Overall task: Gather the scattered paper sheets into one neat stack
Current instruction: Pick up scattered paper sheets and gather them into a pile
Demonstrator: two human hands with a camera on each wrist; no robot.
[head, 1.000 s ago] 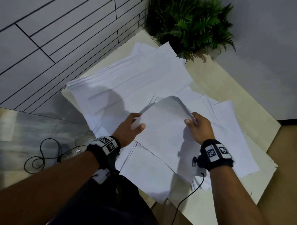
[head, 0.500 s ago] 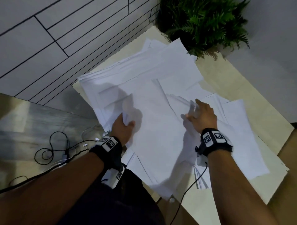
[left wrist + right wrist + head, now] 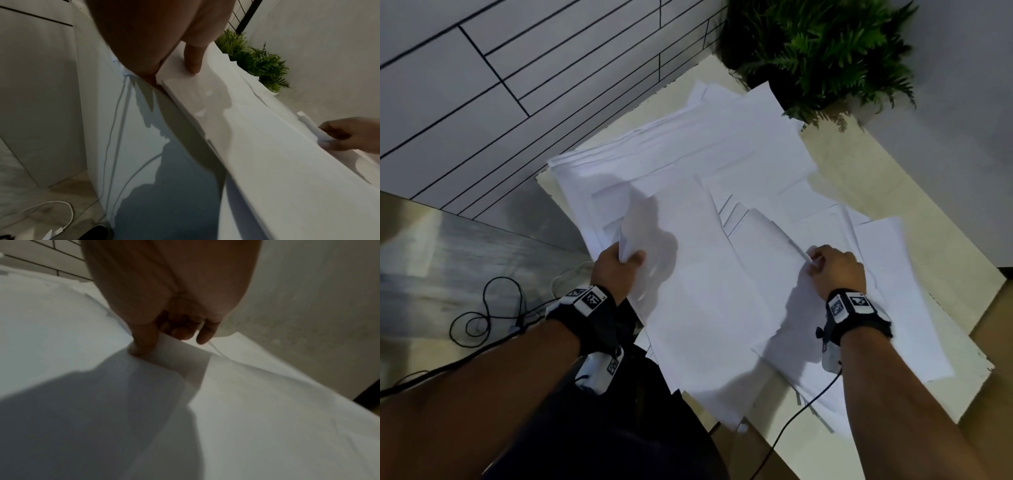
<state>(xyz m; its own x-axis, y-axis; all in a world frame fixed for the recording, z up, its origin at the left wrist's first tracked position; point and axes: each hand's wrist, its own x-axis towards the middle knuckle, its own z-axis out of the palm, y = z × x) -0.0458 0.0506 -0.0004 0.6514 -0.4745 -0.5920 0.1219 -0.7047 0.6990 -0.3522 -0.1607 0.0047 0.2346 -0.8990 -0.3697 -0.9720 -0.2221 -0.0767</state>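
At nine o'clock a looped black cable point(image 3: 482, 315) lies on the grey floor. The left hand point(image 3: 616, 270) pinches the left edge of a lifted bundle of white paper sheets point(image 3: 705, 274), its fingers hidden beneath. At three o'clock the right hand point(image 3: 837, 269) pinches an upturned sheet edge. Loose white sheets point(image 3: 688, 154) cover the cream tabletop point(image 3: 859, 178); a green fern point(image 3: 825, 51) crowds twelve o'clock.

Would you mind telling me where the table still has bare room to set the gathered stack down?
The widest bare patch of the table lies at the far right, between the scattered sheets and the potted plant. A narrower strip runs along the near right edge. The centre and left are crowded with sheets, where the left hand and right hand each grip paper.
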